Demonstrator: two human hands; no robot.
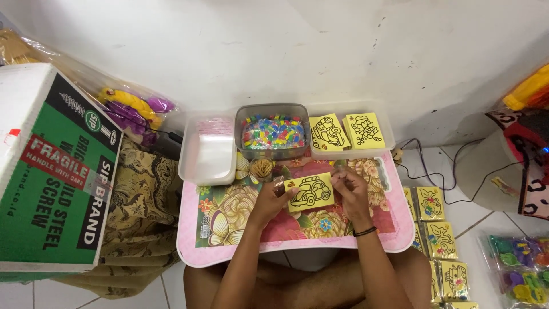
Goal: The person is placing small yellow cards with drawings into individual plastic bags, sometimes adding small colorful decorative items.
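Both hands pinch one yellow card between them, above the pink lap table.

Left hand [273,197] grips the yellow card [309,191] at its left edge with fingers closed on it; right hand [350,189] closes on the right edge, a dark band at that wrist. Card bears a black outline drawing of a car and sits slightly tilted, held just over the floral top of the pink lap table [229,252]. Behind the table, against the wall, stand three containers in a row: an empty white tray [207,150], a grey tub of coloured pieces [273,133], and a clear tray [388,123] holding two stacks of similar yellow cards. More yellow cards [440,240] lie on the floor to the person's right. A green and white cardboard box [51,171] stands to the left, well apart from the hands.
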